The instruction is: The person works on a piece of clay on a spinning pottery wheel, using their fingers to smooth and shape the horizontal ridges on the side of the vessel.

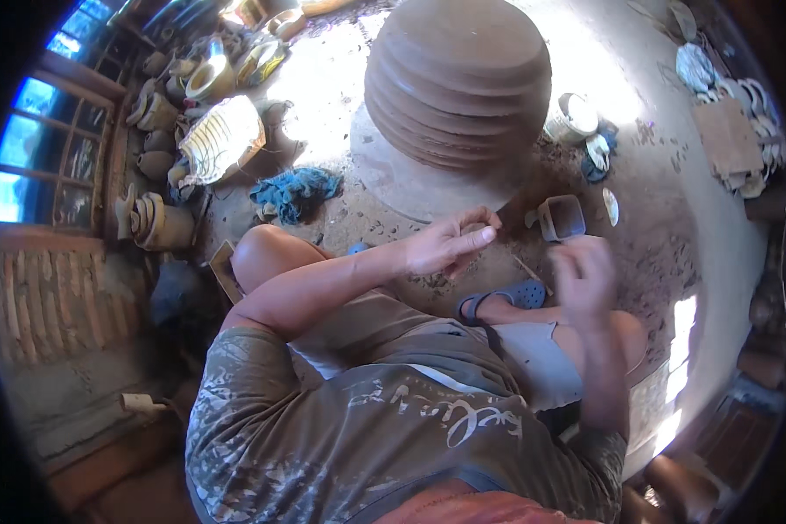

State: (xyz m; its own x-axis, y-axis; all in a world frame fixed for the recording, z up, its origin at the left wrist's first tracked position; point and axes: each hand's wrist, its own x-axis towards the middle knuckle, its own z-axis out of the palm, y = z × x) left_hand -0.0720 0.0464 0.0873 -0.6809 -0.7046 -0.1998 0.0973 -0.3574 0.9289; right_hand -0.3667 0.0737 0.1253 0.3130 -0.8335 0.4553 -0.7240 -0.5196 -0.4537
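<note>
Containers first: the small square tub (562, 218) sits right of centre, just above your right hand (583, 272) in the frame, and what is in it is too unclear to tell; higher up, a pale bucket (571, 120) stands near the big clay form, its contents washed out by glare; over at upper left, clay pots (156, 163) crowd the window side, a ridged pale vessel (221, 140) among them catching the sun; a blue cloth (297, 191) lies crumpled below those.

Now the big one: the ridged clay form (458, 96) fills the upper middle, broad and flat-topped, on a round base (389, 179); your left hand (452, 246) hangs just below it in the frame, clear of its wall, thumb apart from loosely bent fingers; your right hand is farther off, to the form's lower right, fingers curled and blurred; whether they're closed on anything, I cannot tell.
</note>
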